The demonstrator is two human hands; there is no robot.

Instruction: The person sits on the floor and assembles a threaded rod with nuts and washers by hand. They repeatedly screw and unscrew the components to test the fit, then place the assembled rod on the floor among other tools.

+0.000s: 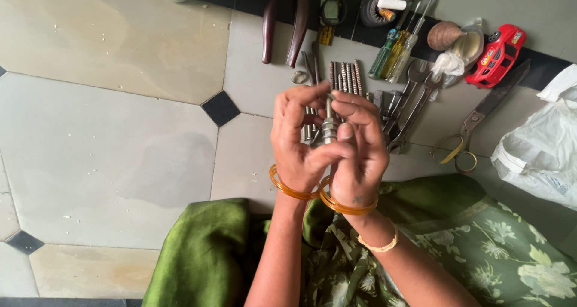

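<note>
Seated on a tiled floor (pixel 108 156), a person holds a metal bolt assembly (pixel 329 126) upright between both hands, its long axis pointing away from the body. The left hand (pixel 297 141) closes around its near end; the right hand (pixel 360 147) pinches the shaft just beside it. Farther off lie loose bolts (pixel 345 75), screwdrivers (pixel 393 51), spanners (pixel 415 99), scissors (pixel 475 123) and a red toy car (pixel 497 54).
</note>
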